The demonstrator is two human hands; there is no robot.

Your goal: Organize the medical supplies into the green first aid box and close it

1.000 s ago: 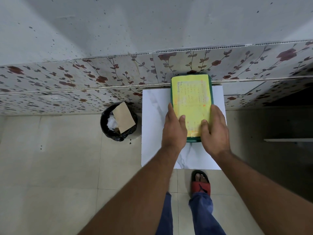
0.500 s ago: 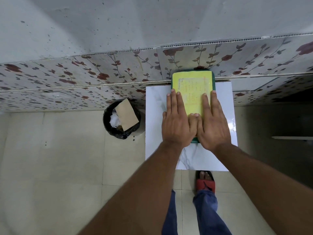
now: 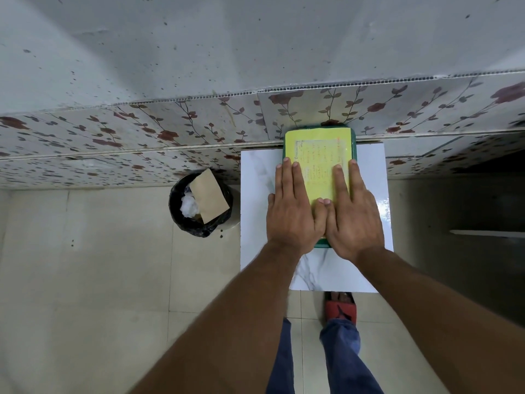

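Head view: both hands (image 3: 295, 214) flat on closed box (image 3: 319, 143).

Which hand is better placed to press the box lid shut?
Neither clearly: the left hand and right hand both lie flat, thumbs touching, on the yellow lid of the green box. Press with both.

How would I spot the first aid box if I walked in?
Find the white marble-look table against the flowered wall. On it, under both flat hands, lies the green first aid box. Its yellow printed label covers the lid, unlike the black bin on the floor beside.
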